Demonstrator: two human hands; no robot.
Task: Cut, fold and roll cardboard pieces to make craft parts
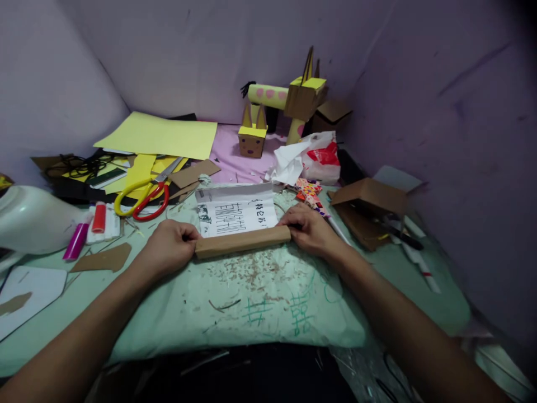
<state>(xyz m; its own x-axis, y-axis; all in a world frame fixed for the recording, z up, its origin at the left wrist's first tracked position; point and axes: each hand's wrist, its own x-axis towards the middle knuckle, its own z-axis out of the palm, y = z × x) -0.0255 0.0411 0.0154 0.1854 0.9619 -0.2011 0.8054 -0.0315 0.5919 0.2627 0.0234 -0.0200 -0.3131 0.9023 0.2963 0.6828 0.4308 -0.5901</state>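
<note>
A long, narrow piece of folded brown cardboard (243,243) lies crosswise between my hands, low over the table. My left hand (171,245) pinches its left end, fingers closed. At the other end, my right hand (311,228) grips it between thumb and fingers. Just behind the cardboard is a white sheet of paper (241,210) with dark handwritten characters, its near edge hidden by the strip. Brown crumbs (251,268) are scattered on the green cloth in front.
Red-and-yellow scissors (145,196) rest at the left near yellow paper (159,134) and glue sticks (76,239). Behind stand a cardboard animal figure (307,98) and a small cardboard head (251,141). An open cardboard box (369,196) sits right, beside pens. A white bottle (36,218) lies left.
</note>
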